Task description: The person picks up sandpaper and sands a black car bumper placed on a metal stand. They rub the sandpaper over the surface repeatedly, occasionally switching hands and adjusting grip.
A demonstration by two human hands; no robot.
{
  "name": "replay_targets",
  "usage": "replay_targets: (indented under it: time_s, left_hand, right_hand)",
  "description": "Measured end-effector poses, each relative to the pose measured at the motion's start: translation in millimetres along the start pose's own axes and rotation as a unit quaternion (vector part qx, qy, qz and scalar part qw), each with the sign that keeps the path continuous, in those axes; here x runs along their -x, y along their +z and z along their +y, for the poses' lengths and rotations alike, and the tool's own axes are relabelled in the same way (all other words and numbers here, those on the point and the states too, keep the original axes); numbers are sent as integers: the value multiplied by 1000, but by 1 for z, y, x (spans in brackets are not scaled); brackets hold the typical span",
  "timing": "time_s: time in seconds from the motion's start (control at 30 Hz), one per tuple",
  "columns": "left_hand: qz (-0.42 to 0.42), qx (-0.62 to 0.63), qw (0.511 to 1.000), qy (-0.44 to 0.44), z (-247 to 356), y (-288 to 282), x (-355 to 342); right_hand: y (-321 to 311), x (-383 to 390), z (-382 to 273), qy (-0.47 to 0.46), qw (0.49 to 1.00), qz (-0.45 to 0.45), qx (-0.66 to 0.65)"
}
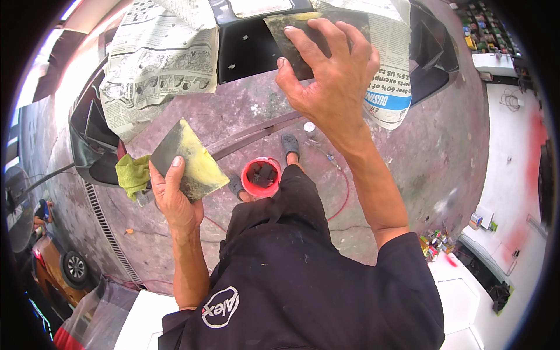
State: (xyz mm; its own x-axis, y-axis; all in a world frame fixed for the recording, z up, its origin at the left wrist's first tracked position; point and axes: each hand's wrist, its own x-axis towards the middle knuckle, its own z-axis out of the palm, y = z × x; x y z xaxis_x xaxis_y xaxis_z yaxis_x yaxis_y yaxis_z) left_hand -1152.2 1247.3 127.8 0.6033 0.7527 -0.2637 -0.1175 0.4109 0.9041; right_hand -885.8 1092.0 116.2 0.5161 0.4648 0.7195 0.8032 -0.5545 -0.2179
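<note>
My left hand (178, 193) grips a dark square sheet of sandpaper (196, 166) smeared with yellow residue, thumb across its face. Higher up, my right hand (329, 76) has its fingers spread and bent, fingertips on another dark, worn sheet (300, 49) at the top of a black car bumper (245, 55). Newspaper sheets (154, 64) drape over the bumper on both sides of that area. A yellow-green cloth (133, 175) hangs on the bumper's left end, beside my left hand.
A red bucket (262, 165) with dark pieces stands between my feet. A hose (345, 184) lies on the stained floor. Cans (434, 245) cluster at the right beside a white surface (501, 151). At the far left are a vehicle (64, 268) and another person (44, 213).
</note>
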Motion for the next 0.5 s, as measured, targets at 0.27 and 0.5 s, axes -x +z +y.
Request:
replay_targets:
  time_s: [0.27, 0.5]
  left_hand:
    - [10, -6, 1000, -4, 0, -3, 1]
    - [20, 2, 1000, -8, 0, -4, 0]
  right_hand:
    - [-3, -3, -6, -6, 1000, 6, -4]
    - [3, 0, -5, -6, 1000, -5, 5]
